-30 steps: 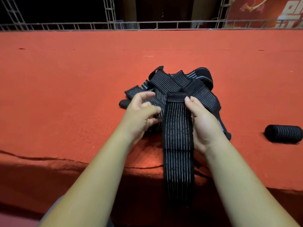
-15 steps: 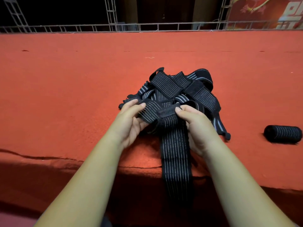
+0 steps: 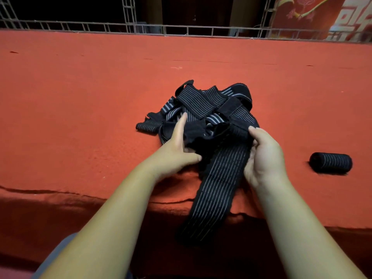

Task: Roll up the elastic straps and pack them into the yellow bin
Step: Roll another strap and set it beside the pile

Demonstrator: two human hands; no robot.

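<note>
The red table (image 3: pixel 80 117) gives you wide room left of your left hand (image 3: pixel 175 150); its near edge passes under your wrists. The pile of straps (image 3: pixel 201 97) lies just beyond your fingers. One long strap (image 3: pixel 219 188) runs between your hands and hangs over that edge. A finished roll (image 3: pixel 331 163) lies well right of your right hand (image 3: pixel 263 158), which curls round the strap's end. Your left hand touches it, forefinger straight; whether it grips, I cannot tell. I judge the rolling only starts: next, turn the end tightly. No yellow bin shows.
</note>
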